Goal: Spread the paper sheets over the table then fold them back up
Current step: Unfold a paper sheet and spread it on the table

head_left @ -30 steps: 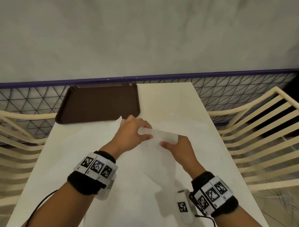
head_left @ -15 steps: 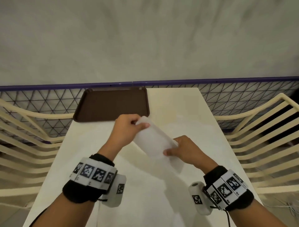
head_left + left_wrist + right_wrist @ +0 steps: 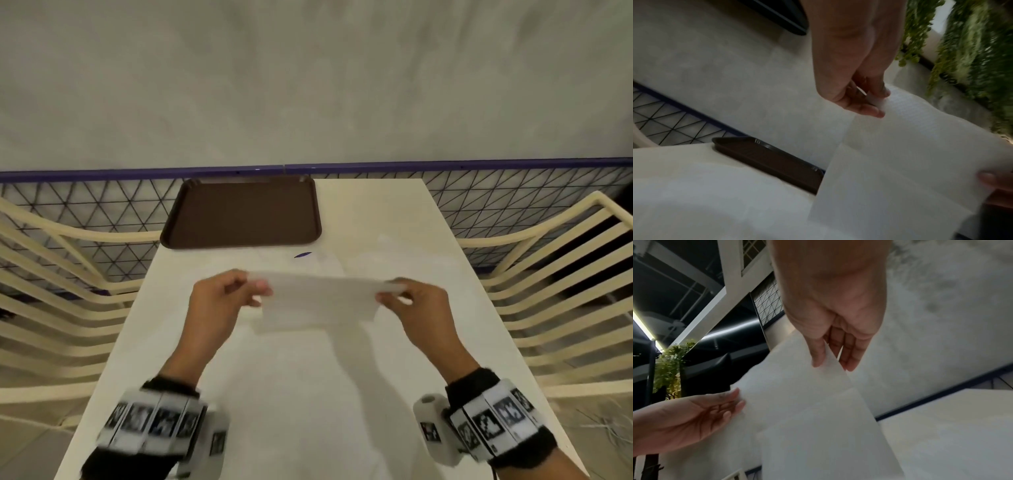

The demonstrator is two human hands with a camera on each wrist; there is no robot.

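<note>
A white paper sheet (image 3: 318, 301) hangs stretched between my two hands above the white table (image 3: 376, 212). My left hand (image 3: 253, 291) pinches its upper left corner between thumb and fingers. My right hand (image 3: 387, 294) pinches the upper right corner. In the left wrist view the left hand (image 3: 877, 104) pinches the sheet (image 3: 910, 162), which shows fold creases. In the right wrist view the right hand (image 3: 830, 365) pinches the sheet (image 3: 807, 410), and the left hand (image 3: 737, 400) holds its far edge. More pale paper (image 3: 325, 394) lies spread flat on the table below.
A brown tray (image 3: 243, 212) sits at the table's far left. A small dark blue mark (image 3: 303, 255) lies on the table in front of the tray. Cream slatted chairs (image 3: 555, 291) stand on both sides. A wire mesh fence (image 3: 85, 212) with a purple rail backs the table.
My hands have moved apart sideways, pulling the folded sheet open into a wider, level strip. The right hand rose from lower right to the left hand's height.
</note>
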